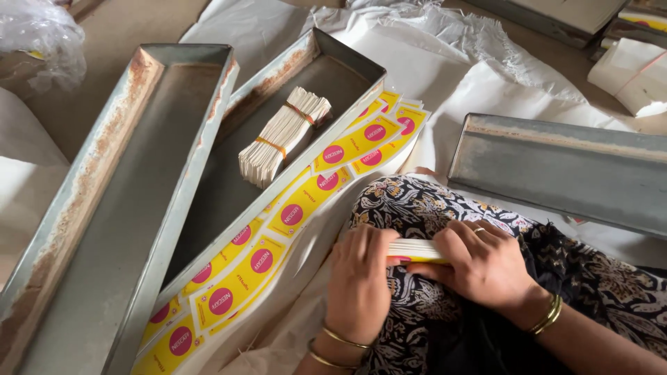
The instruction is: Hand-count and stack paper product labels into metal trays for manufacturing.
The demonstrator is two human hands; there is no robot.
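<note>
Both my hands grip one thin stack of yellow printed cards (415, 251) over my lap, which is covered in black patterned cloth. My left hand (359, 279) closes over the stack's left end; my right hand (479, 264), with a ring, holds its right end. To the left of my hands lie rows of yellow labels with pink circles (292, 215), spread along the side of a metal tray. Inside that tray (347, 66) rests a bundle of pale cards (281, 135) tied with bands.
A second long rusty metal tray (90, 208) lies at the left, and another metal tray (563, 167) at the right. White sheeting (445, 48) covers the floor. A clear plastic bag (38, 38) sits at top left, paper packs (636, 73) at top right.
</note>
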